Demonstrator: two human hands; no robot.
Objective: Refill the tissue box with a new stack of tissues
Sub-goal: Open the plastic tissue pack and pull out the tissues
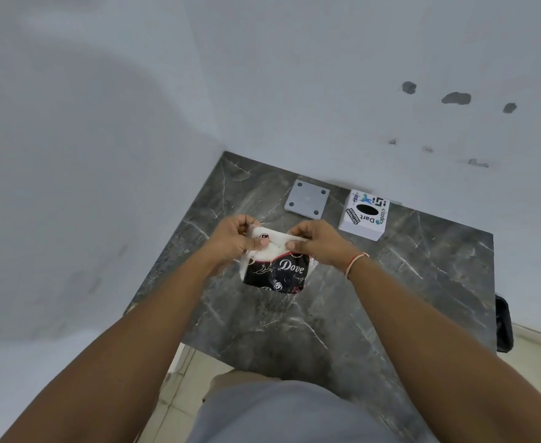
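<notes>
Stood at a dark grey marble-patterned counter (342, 314) set into a corner of white walls (294, 75). Held a black Dove tissue pack (278, 271) up over the middle of the counter, its white printed lettering facing the camera. Left hand (232, 239) pinched the pack's clear-and-white top edge, thumb pressed on the near face and fingers curled behind. Right hand (317, 243) pinched the same top edge from the other side, fingers bunched on the wrapper, the plastic stretched taut between the two grips. Wore a thin red-and-white thread band (355, 263) on the right wrist. Cannot tell whether the wrapper had torn open.

Left a white tissue box (363, 215) on the counter beyond the right hand, near the back wall, well apart from the pack, covered in stickers around its dark oval opening. Left a flat grey square panel (307, 199) with four round dots at its corners just beside the box, on the side nearer the corner. Showed a black object (504, 324) past the counter's right edge, too cropped to identify. Showed grey marks (456, 98) on the right-hand wall.
</notes>
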